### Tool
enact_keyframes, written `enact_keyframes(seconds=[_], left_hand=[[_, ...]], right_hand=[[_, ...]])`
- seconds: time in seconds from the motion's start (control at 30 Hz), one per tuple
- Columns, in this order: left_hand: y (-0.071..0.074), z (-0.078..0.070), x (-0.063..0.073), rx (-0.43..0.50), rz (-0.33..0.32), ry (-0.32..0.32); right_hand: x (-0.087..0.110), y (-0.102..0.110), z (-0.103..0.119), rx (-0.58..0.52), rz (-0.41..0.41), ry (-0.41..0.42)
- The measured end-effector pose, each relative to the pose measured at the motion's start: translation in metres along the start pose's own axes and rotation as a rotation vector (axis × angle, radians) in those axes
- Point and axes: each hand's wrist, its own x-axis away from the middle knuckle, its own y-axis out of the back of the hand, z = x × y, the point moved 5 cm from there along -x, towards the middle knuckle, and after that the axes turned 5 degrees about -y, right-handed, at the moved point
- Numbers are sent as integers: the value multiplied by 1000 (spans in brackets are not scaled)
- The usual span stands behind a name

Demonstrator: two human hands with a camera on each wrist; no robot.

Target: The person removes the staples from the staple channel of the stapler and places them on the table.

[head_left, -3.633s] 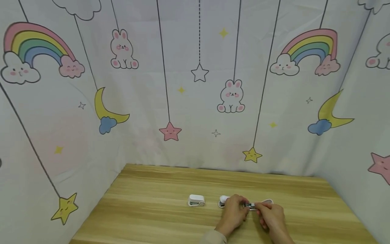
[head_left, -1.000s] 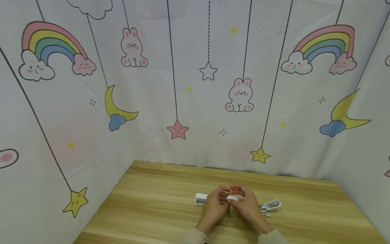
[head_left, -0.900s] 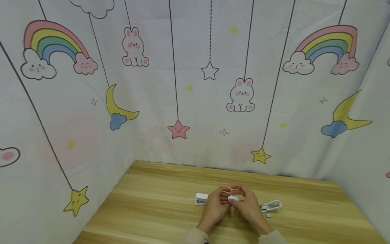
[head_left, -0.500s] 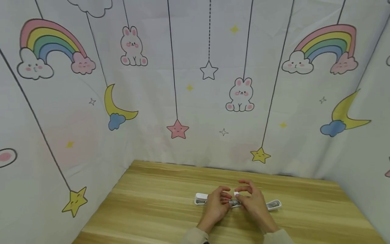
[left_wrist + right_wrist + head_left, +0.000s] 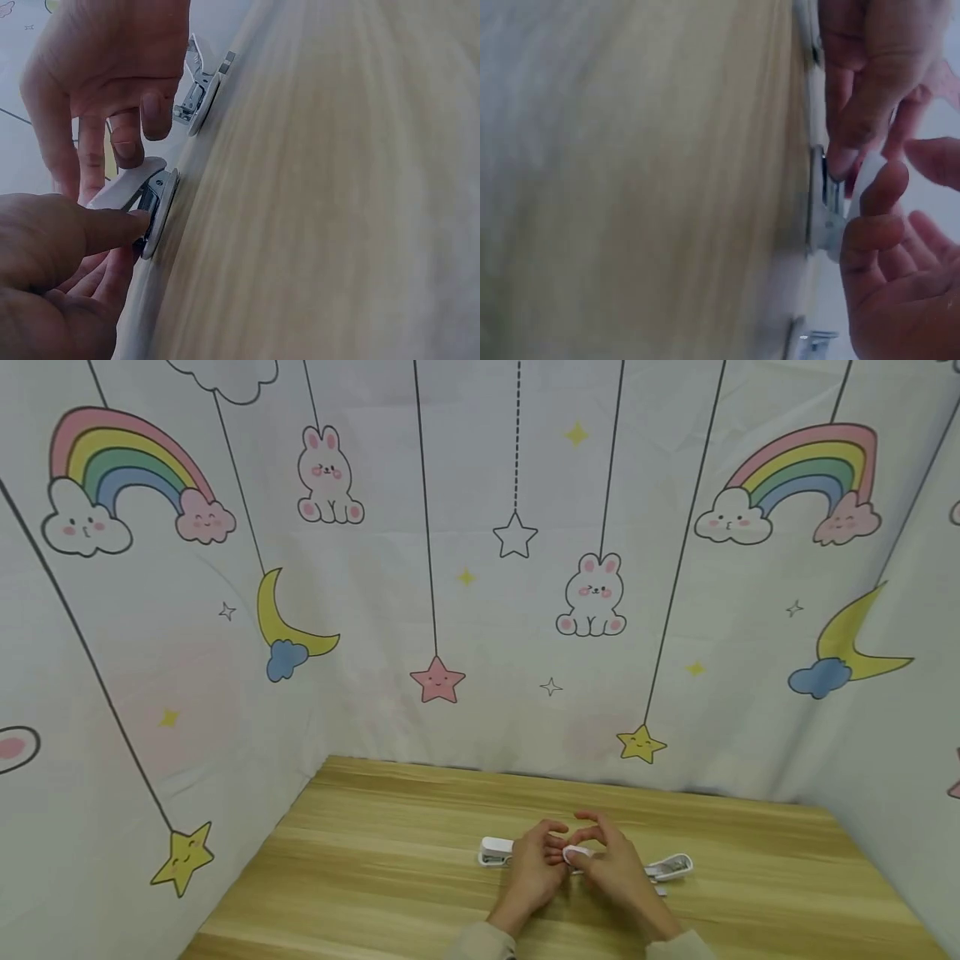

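Observation:
Both hands are at a small white stapler (image 5: 127, 186), the middle one of a row on the table; its lid is tilted up from the base in the left wrist view. My left hand (image 5: 534, 870) pinches its front end, thumb on the metal staple channel. My right hand (image 5: 618, 867) holds the lid (image 5: 866, 180) between thumb and fingers, other fingers spread above. A second white stapler (image 5: 670, 867), lid swung open, lies to the right of the right hand. A third stapler (image 5: 495, 850) lies left of the left hand, partly covered by it.
A small grey staple strip (image 5: 661, 891) lies just in front of the right-hand stapler. The wood-grain table (image 5: 375, 877) is bounded by printed cloth walls (image 5: 480, 718) behind and at both sides.
Since the oldest frame, both hands have shifted from the right-hand stapler to the middle one. Half a second ago its lid stood raised; the right hand has since brought it lower.

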Motion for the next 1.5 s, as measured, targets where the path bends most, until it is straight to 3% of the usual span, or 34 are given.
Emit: enact_keyframes(seconds=[0.17,0.27,0.5,0.7,0.83,1.03,1.2,1.4,1.5], left_hand=[[3,2,-1,-12,-21,22],[3,3,-1,-11,-15,23],[0,0,-1,-12,16,25],[-4,0,-1,22,32,37],[-4,1,-1,58,26,53],[-2,3,0,78,27,61],[0,2,0,61,40,43],[-1,3,0,57,48,43],[-2,2,0,52,53,50]], right_hand=[[-1,-8,14,247,-105,173],[-2,-9,18,314,-166,215],[1,2,17,266,-209,132],[5,23,15,232,-227,43],[6,40,6,200,-253,-15],[12,59,-13,240,-283,-79],[17,60,-15,259,-287,-67],[27,48,2,288,-393,71],[29,37,7,286,-404,103]])
